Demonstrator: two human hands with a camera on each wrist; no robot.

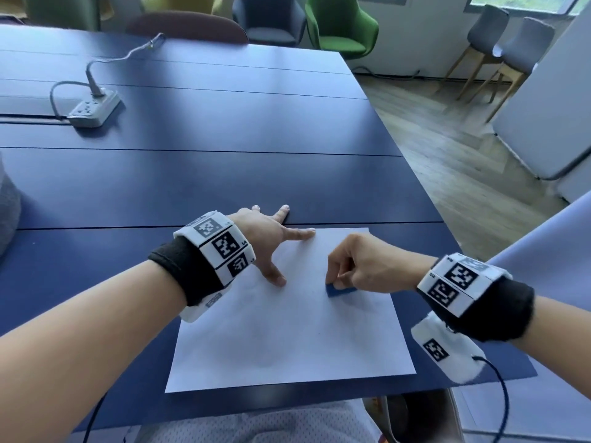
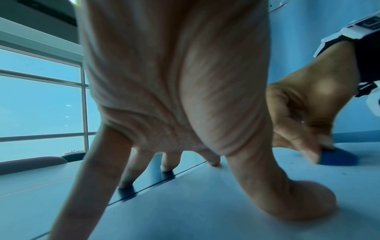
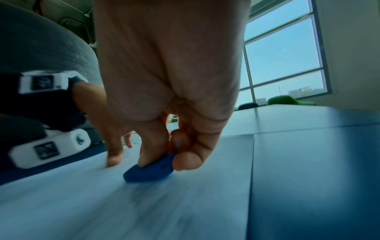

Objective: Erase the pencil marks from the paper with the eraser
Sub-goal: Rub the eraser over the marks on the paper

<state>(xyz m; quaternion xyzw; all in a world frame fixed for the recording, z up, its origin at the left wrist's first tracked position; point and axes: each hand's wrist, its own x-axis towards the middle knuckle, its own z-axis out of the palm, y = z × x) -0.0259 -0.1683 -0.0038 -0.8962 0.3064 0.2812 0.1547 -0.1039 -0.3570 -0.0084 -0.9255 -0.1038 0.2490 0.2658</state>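
A white sheet of paper [image 1: 287, 330] lies on the dark blue table [image 1: 224, 161], near its front edge. My right hand [image 1: 355, 266] pinches a blue eraser [image 1: 340, 290] and holds it down on the paper's upper right part; the same eraser [image 3: 150, 170] shows under thumb and fingers in the right wrist view, and the eraser [image 2: 337, 158] appears again in the left wrist view. My left hand [image 1: 271, 238] is spread, thumb and index finger pressing the paper's upper left, the other fingers on the table. Pencil marks are too faint to make out.
A white power strip [image 1: 92, 108] with its cable sits at the table's far left. Chairs stand beyond the far edge, among them a green chair [image 1: 339, 24]. A grey panel [image 1: 543, 100] stands on the wooden floor at right.
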